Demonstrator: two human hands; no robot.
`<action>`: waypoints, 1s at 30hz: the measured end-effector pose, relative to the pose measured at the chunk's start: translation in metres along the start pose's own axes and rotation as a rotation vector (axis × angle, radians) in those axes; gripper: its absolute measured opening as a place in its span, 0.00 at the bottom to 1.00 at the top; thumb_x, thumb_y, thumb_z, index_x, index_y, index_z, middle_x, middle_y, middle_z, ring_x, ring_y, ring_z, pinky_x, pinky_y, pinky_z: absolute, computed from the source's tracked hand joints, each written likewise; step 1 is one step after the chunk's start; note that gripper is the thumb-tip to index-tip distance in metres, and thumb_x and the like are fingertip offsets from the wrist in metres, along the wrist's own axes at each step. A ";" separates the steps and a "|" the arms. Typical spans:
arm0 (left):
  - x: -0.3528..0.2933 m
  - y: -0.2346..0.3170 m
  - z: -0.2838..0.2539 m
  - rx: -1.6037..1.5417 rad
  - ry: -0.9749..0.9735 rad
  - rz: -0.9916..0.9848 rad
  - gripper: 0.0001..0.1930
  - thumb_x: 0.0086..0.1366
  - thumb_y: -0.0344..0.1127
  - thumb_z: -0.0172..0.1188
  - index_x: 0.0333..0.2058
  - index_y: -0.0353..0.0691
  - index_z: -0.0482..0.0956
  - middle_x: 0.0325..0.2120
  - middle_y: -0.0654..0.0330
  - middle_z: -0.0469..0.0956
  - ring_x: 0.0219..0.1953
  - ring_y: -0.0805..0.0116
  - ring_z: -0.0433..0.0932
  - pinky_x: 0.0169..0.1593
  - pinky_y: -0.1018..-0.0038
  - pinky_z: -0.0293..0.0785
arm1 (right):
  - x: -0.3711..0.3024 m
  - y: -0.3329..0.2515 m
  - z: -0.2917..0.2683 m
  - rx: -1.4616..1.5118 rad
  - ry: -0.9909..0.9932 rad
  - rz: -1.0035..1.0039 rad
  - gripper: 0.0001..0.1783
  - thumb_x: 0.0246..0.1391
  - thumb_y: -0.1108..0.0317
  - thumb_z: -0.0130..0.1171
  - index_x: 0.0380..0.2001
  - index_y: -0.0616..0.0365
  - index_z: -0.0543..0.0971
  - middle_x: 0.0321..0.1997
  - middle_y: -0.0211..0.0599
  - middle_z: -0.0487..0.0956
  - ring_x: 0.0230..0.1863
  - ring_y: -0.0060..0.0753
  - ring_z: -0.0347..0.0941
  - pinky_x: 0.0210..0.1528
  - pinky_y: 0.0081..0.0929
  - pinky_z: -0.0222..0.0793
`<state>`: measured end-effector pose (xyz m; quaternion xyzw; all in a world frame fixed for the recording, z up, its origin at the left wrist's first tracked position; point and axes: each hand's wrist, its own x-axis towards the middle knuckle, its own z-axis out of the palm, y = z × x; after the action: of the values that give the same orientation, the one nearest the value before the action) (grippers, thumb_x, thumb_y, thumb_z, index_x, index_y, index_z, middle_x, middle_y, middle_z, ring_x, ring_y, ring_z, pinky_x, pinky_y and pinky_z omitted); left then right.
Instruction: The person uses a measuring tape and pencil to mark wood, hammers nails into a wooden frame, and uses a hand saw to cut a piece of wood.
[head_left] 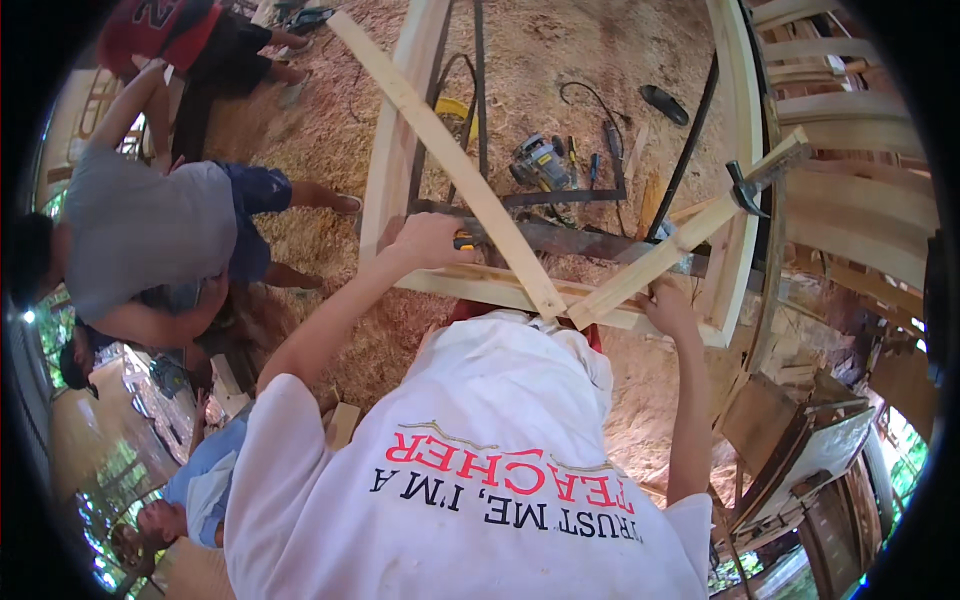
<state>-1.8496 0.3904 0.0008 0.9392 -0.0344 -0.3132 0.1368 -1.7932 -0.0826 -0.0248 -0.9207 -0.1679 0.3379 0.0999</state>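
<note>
My left hand is closed round a small yellow-and-black tool, mostly hidden by the fingers, at the near left part of a large pale wooden frame. My right hand curls its fingers on the near rail of that frame, close to its right corner. Two loose wooden slats lie across the frame in a V, their near ends almost meeting by my body: a long left slat and a shorter right slat. On the right slat rests a claw hammer.
Inside the frame, a corded power tool and dark metal bars lie on shavings. A black slipper lies beyond. Curved boards line the right. Co-workers stand at the left, one in a grey shirt.
</note>
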 end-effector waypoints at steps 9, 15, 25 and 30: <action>0.070 0.027 0.046 -0.389 0.283 0.101 0.30 0.52 0.54 0.74 0.49 0.40 0.82 0.43 0.50 0.84 0.45 0.50 0.83 0.50 0.62 0.79 | 0.084 -0.014 0.008 0.128 0.386 -0.531 0.24 0.58 0.62 0.65 0.58 0.51 0.77 0.50 0.45 0.78 0.50 0.53 0.76 0.49 0.45 0.75; 0.092 0.073 0.071 -0.444 0.287 0.419 0.38 0.49 0.63 0.74 0.49 0.40 0.77 0.43 0.49 0.79 0.44 0.48 0.81 0.46 0.57 0.77 | 0.131 -0.057 0.026 0.393 0.251 -0.804 0.21 0.56 0.64 0.67 0.54 0.54 0.80 0.48 0.44 0.79 0.45 0.50 0.78 0.46 0.41 0.76; 0.087 0.103 0.073 -0.366 0.164 0.261 0.42 0.47 0.75 0.68 0.47 0.42 0.78 0.37 0.54 0.81 0.42 0.51 0.83 0.43 0.56 0.76 | 0.121 -0.069 0.053 0.773 0.055 -0.532 0.12 0.55 0.72 0.69 0.43 0.61 0.84 0.32 0.28 0.82 0.28 0.16 0.70 0.30 0.20 0.67; 0.079 0.079 0.078 -0.442 0.114 0.225 0.39 0.51 0.69 0.69 0.48 0.41 0.78 0.42 0.50 0.82 0.44 0.47 0.82 0.48 0.56 0.77 | 0.098 -0.054 0.046 0.723 -0.068 -0.392 0.14 0.53 0.73 0.69 0.43 0.64 0.83 0.29 0.29 0.82 0.28 0.22 0.72 0.33 0.24 0.70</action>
<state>-1.8310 0.2844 -0.0824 0.8928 -0.0617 -0.2425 0.3746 -1.7661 0.0073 -0.1017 -0.7653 -0.2136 0.3799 0.4737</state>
